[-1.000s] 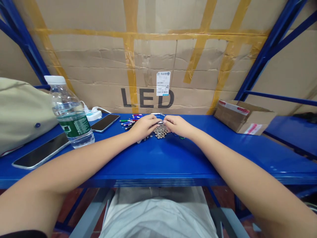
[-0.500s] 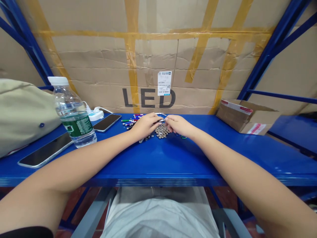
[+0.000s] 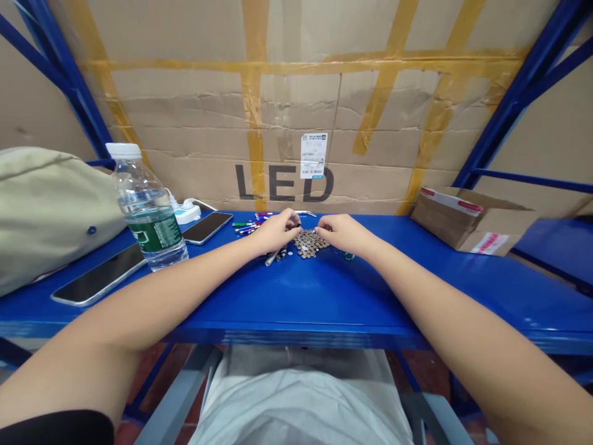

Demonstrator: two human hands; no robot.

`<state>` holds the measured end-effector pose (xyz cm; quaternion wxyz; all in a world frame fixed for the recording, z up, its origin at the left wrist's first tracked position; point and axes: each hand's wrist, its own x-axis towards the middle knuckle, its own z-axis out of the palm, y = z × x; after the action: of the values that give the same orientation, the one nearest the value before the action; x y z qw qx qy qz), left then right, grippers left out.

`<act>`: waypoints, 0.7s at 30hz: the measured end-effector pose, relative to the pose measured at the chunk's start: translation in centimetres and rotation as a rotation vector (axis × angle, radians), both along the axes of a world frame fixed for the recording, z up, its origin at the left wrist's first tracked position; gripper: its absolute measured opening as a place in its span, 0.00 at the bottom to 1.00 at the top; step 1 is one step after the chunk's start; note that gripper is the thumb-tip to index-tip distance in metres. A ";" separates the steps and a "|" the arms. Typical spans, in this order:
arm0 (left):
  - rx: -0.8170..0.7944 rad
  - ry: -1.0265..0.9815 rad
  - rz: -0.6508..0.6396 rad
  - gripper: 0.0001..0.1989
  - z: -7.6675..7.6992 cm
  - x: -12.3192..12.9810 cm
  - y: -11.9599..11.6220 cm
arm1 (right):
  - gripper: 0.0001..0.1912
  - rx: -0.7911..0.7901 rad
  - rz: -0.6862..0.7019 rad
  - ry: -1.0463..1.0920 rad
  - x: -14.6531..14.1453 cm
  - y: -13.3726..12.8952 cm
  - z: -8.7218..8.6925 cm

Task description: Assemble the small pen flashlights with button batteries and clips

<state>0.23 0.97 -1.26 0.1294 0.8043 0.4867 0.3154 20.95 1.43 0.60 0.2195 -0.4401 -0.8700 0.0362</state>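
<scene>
A pile of small round coin-like metal pieces (image 3: 309,246) lies on the blue table, between and just in front of my hands. My left hand (image 3: 278,231) is at the pile's left edge, fingers curled toward the thumb. Something small and dark shows at its fingertips, too small to name. At the pile's right edge is my right hand (image 3: 343,232), its thumb and fingers bent together; what they hold, if anything, is hidden. Several pens (image 3: 248,227) lie left of and behind my left hand. A silvery stick-like piece (image 3: 272,259) pokes out below my left wrist.
A water bottle (image 3: 155,225), two phones (image 3: 99,275) and a white power strip (image 3: 187,214) stand or lie on the left, beside a beige bag (image 3: 46,210). On the right is an open cardboard box (image 3: 467,219). Behind the blue table (image 3: 306,296) rises a large taped carton (image 3: 185,136).
My hands have moved apart from where they nearly met over the pile, so more of the pieces show. The whole view has shifted slightly.
</scene>
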 end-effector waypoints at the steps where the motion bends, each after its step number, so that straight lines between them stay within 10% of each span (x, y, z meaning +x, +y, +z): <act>1: -0.017 -0.003 0.008 0.10 0.3 0.0 -0.2 | 0.10 -0.006 0.011 -0.005 -0.1 -0.2 0.1; 9: -0.024 0.002 0.073 0.09 1.5 -0.2 -1.4 | 0.05 -0.052 0.108 -0.109 -0.1 -0.2 -0.7; 21: 0.035 -0.070 -0.058 0.09 0.6 -0.5 0.2 | 0.10 0.308 0.231 0.224 -5.1 -3.2 1.3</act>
<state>-0.27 1.21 -0.68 0.1412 0.8087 0.4529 0.3478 15.83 -1.73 1.87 0.3738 -0.2922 -0.8800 -0.0233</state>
